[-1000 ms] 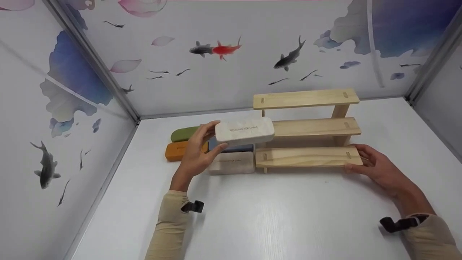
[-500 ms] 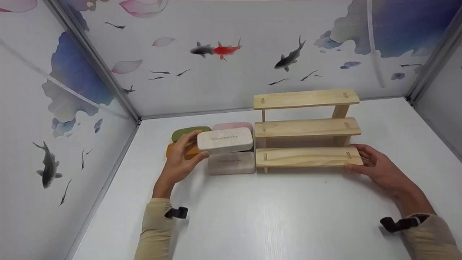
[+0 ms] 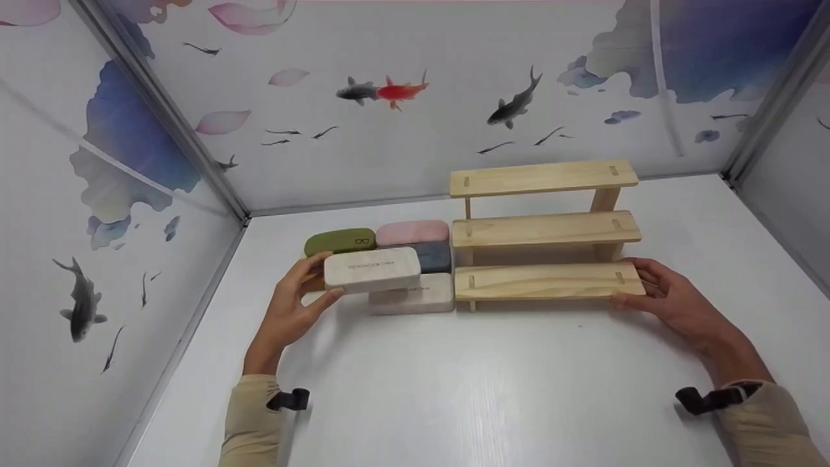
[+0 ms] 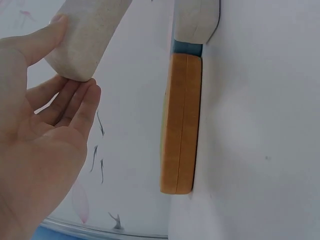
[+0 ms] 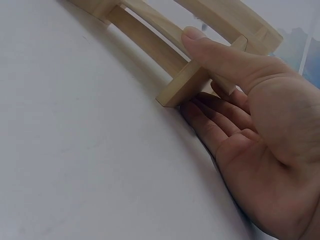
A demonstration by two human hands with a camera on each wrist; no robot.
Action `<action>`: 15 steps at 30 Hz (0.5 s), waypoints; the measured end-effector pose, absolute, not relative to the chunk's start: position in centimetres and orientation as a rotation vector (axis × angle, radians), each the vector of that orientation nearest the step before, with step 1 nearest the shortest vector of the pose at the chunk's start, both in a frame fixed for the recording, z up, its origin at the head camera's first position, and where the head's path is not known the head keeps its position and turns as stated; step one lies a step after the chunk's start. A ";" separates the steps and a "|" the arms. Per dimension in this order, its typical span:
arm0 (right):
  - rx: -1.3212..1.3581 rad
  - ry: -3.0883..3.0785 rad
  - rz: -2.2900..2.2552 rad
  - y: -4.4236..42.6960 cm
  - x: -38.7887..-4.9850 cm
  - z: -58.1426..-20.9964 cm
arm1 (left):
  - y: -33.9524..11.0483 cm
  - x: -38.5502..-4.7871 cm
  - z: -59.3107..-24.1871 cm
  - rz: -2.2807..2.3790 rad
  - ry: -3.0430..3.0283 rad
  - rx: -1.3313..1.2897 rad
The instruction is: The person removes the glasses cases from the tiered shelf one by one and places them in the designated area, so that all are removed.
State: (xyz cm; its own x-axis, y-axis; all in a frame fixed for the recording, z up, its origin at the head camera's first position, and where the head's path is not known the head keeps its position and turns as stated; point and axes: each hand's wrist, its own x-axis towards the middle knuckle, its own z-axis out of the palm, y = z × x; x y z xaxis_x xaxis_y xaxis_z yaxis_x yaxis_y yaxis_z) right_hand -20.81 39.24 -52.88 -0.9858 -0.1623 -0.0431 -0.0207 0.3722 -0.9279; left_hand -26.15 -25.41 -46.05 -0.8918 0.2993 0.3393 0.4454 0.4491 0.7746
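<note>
My left hand [image 3: 288, 308] grips a white glasses case [image 3: 373, 271] by its left end, thumb at the front and fingers behind. The case hangs in the air above other glasses cases, partly hiding them. In the left wrist view an orange case [image 4: 181, 125] stands on the table below the hand. A second pale case [image 3: 431, 301] lies at the front of the group, against a three-tier wooden rack [image 3: 545, 282]. My right hand [image 3: 681, 308] holds the right end of the rack's lowest tier, with the thumb on the near side and the fingers behind it.
Behind the held case lie a green case [image 3: 337, 240] with a spectacles mark, a pink case [image 3: 413, 233] and a dark blue case [image 3: 438, 257]. White panels [image 3: 389, 149] painted with fish enclose the white table [image 3: 493, 383] at the back and sides.
My left hand has moved left and toward me with the white case, away from the rack, uncovering the pink and dark blue cases. My right hand stays on the rack.
</note>
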 end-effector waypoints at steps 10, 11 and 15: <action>-0.183 2.518 -1.669 39.3 -20.9 -53.0 | -28.5 -24.9 -46.9 -1.437 -2.564 -0.567; -0.189 2.518 -1.675 39.3 -20.9 -53.0 | -28.8 -24.8 -47.1 -1.432 -2.570 -0.556; -0.206 2.508 -1.704 39.3 -21.0 -53.3 | -30.0 -24.6 -47.7 -1.427 -2.591 -0.522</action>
